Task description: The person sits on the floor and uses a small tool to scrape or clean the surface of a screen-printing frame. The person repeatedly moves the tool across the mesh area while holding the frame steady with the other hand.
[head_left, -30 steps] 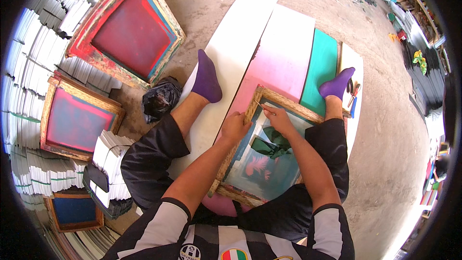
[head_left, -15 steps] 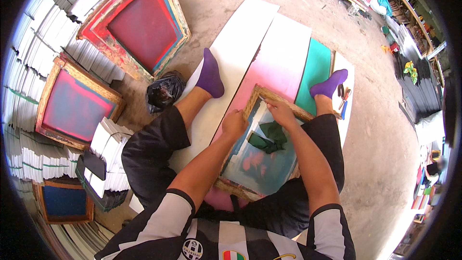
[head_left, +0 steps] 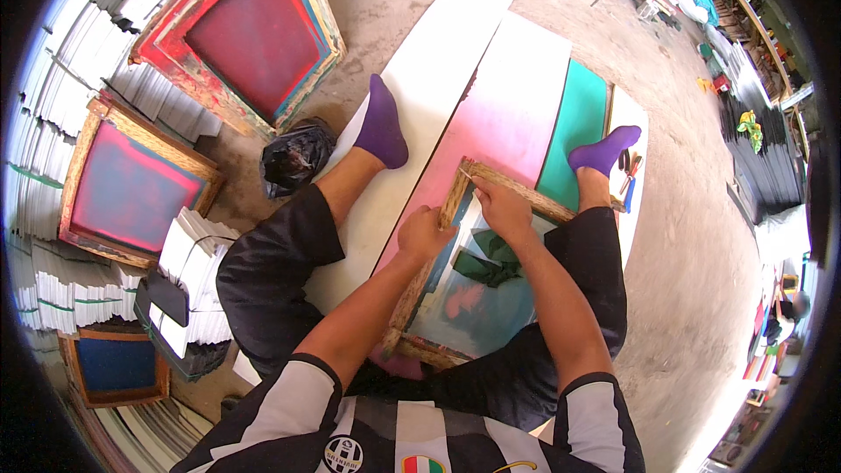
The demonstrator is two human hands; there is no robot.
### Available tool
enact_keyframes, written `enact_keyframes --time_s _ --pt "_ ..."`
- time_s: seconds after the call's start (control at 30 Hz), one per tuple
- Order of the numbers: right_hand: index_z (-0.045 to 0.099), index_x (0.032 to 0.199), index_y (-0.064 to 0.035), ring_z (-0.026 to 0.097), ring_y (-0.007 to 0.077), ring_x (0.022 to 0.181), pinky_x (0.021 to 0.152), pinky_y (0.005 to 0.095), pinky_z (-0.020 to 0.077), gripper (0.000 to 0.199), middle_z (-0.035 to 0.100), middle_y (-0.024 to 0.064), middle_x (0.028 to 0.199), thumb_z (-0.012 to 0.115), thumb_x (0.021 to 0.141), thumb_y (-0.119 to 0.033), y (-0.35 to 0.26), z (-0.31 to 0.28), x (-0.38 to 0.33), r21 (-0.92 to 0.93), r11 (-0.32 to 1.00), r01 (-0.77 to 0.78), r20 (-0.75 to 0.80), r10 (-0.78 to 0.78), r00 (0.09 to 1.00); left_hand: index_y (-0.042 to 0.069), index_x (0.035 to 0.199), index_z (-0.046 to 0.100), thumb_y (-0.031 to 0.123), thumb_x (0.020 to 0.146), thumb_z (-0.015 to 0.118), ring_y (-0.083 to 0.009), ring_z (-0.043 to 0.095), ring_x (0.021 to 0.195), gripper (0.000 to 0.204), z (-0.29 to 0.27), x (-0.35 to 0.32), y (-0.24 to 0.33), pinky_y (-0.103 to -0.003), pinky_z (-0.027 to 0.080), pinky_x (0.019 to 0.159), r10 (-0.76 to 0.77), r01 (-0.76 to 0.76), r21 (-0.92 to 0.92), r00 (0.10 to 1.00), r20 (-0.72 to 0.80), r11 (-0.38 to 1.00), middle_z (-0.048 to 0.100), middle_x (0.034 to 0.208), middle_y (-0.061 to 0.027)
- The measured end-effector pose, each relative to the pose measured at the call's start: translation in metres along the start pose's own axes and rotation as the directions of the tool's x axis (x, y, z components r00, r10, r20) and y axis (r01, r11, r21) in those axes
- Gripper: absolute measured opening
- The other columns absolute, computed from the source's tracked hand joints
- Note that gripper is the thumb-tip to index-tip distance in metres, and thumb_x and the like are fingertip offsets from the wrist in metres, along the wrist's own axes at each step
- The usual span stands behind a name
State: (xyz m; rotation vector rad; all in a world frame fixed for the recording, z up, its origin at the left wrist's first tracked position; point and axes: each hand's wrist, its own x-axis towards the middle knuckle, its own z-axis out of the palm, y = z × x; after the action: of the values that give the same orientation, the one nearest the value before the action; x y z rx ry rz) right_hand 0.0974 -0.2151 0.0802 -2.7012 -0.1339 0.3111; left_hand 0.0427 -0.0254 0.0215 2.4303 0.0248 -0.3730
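Observation:
A wooden screen-printing frame [head_left: 451, 201] with a blue-grey mesh [head_left: 495, 320] lies tilted between my legs. My left hand [head_left: 424, 235] is closed round its left rail, below the far corner. Close by that corner, my right hand [head_left: 504, 210] is closed in a pinch over the far rail. Something thin and pale shows at its fingertips, too small to name. On the mesh, just under my right wrist, lies a crumpled dark green cloth [head_left: 482, 267]. A pale reddish patch shows on the mesh nearer to me.
Under my legs lie white, pink [head_left: 491, 123] and green boards [head_left: 574, 136]. Hand tools [head_left: 631, 182] rest by my right foot. To the left stand more screen frames [head_left: 131, 188], a black plastic bag [head_left: 298, 158], stacked white sheets [head_left: 197, 276] and a dark phone-like slab [head_left: 166, 298].
My right hand has shifted slightly left toward the frame's far corner. The frame's left rail now shows more plainly, and my left hand has moved a little down along it.

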Motion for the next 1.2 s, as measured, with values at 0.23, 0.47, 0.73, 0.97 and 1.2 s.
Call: enact_keyframes --time_s 0.23,0.47,0.73,0.97,1.2 --pt "0.061 0.139 -0.0334 0.072 0.0421 0.092 0.08 0.0569 0.0566 0.037 0.074 0.0193 0.101 0.05 0.104 -0.038 0.014 0.017 0.001 -0.047 0.999 -0.018 0.058 0.021 0.998 0.001 0.122 0.068 0.033 0.082 0.078 -0.037 0.067 0.102 0.052 0.013 0.013 -0.003 -0.047 0.054 0.087 0.022 -0.023 -0.008 0.997 -0.078 1.0 0.067 0.107 -0.0183" --pt "0.06 0.14 -0.0345 0.073 0.0403 0.089 0.077 0.0568 0.0567 0.038 0.075 0.0183 0.096 0.048 0.105 -0.037 0.003 0.005 -0.003 -0.075 0.995 -0.069 0.114 0.077 0.991 0.0 0.119 0.068 0.03 0.082 0.077 -0.0376 0.066 0.099 0.049 0.015 0.014 -0.006 -0.047 0.054 0.086 0.061 -0.063 -0.02 0.994 -0.089 0.998 0.066 0.103 -0.0186" --pt "0.064 0.136 -0.0263 0.074 0.0386 0.088 0.076 0.0549 0.0577 0.037 0.075 0.0176 0.094 0.051 0.102 -0.03 -0.01 -0.007 0.004 -0.174 0.985 -0.015 0.112 0.035 0.993 0.0 0.119 0.068 0.029 0.082 0.077 -0.0379 0.066 0.099 0.048 0.011 0.016 -0.002 -0.047 0.054 0.086 0.065 -0.068 -0.036 0.995 -0.079 0.997 0.066 0.103 -0.0182" --pt "0.066 0.126 -0.008 0.074 0.0394 0.088 0.07 0.0536 0.0586 0.032 0.075 0.0209 0.096 0.051 0.1 -0.017 -0.044 -0.005 0.013 -0.343 0.939 0.017 0.195 0.053 0.979 -0.001 0.118 0.068 0.028 0.082 0.077 -0.0368 0.066 0.098 0.048 0.016 0.015 -0.007 -0.046 0.054 0.086 0.111 -0.116 -0.048 0.988 -0.104 0.992 0.067 0.102 -0.0167" --pt "0.062 0.139 -0.0173 0.074 0.0382 0.083 0.066 0.0538 0.0581 0.043 0.074 0.0201 0.092 0.052 0.097 -0.013 0.031 0.019 0.027 0.106 0.987 0.118 0.121 -0.13 0.984 -0.003 0.117 0.068 0.027 0.081 0.077 -0.0362 0.066 0.097 0.049 0.015 0.018 -0.003 -0.046 0.054 0.085 0.093 -0.095 -0.027 0.993 -0.067 0.995 0.066 0.099 -0.0164"
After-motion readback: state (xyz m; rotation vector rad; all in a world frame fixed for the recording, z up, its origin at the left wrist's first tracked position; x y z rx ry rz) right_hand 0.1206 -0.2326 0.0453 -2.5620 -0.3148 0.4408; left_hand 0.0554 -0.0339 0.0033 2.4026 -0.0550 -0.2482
